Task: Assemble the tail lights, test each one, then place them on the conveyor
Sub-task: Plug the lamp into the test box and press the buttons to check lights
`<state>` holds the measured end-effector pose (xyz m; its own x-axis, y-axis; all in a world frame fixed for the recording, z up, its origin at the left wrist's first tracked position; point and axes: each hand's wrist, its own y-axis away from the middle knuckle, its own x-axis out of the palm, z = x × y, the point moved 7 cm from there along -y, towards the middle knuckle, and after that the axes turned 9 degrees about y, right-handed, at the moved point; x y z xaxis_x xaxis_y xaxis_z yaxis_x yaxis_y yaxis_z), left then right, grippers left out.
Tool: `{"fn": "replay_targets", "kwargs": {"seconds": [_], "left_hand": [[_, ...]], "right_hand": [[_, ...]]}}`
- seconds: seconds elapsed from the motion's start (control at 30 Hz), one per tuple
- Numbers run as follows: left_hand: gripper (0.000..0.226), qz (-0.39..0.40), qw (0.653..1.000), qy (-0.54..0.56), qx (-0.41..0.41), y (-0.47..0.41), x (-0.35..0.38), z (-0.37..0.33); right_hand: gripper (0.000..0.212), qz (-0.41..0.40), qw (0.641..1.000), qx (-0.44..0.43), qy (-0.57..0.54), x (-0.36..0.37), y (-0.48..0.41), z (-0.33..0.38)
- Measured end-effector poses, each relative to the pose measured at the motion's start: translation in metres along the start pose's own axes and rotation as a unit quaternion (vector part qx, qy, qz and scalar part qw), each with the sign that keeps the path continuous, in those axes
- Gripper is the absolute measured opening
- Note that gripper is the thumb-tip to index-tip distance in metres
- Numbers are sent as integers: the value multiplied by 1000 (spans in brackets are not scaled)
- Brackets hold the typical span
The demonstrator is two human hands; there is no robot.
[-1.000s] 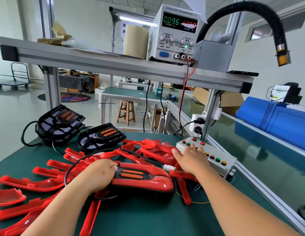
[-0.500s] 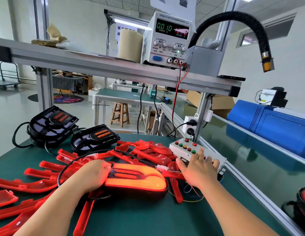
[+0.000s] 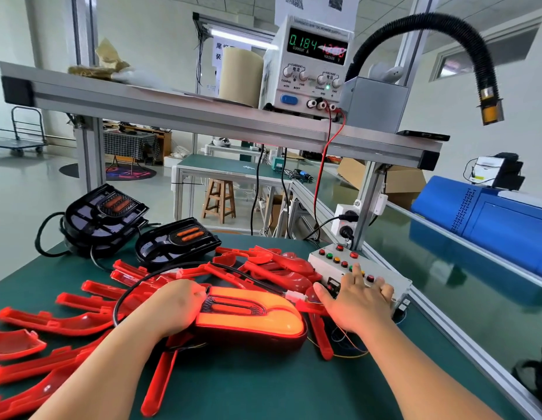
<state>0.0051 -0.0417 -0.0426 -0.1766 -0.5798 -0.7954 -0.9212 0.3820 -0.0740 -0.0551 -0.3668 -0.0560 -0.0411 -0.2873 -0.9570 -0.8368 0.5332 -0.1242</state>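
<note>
Our left hand [image 3: 175, 307] grips the near left end of the tail light [image 3: 254, 319]. Its fingers are curled down over that end, so we see only the back of the hand and the knuckles. The tail light lies flat on the green bench [image 3: 263, 383], stretching from those fingers toward our right hand [image 3: 357, 301], and its whole lens glows orange-red. A black cable [image 3: 136, 286] loops out past our left knuckles and arcs over the top of the light to a white connector [image 3: 292, 296] just beside our right thumb.

Our right hand lies flat on the switch box [image 3: 333, 262], fingers [image 3: 359, 272] straight and spread among its red, green and yellow buttons. We cannot tell which button a fingertip presses. The thumb points back toward the light.

Beyond our left fingers and under our wrist lie many red lens covers [image 3: 82, 316], scattered and overlapping. Farther out from those fingers sit two black housings [image 3: 175, 241]. Above the right fingertips, on the shelf, the power supply [image 3: 312, 62] shows 0.184 in green digits. To the outer side of the right hand runs the green conveyor [image 3: 430, 292], apart from the light.
</note>
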Motion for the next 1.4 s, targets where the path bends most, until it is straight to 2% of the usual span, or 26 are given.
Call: {"fn": "replay_targets", "kwargs": {"seconds": [0.13,0.63,1.03,1.4], "left_hand": [[34,-19,999,21,-16,1,-3,2],[35,2,998,61,-26,2,0,3],[34,-13,1000,8,-3,0,-1,0],[33,-12,999,33,-21,1,-1,2]], "right_hand": [[103,-1,1000,1,-4,1,-1,0],[94,-10,1000,-4,9,-10,0,-3],[90,-18,1000,-17,6,-7,8,0],[90,-21,999,-21,31,-10,2,0]]}}
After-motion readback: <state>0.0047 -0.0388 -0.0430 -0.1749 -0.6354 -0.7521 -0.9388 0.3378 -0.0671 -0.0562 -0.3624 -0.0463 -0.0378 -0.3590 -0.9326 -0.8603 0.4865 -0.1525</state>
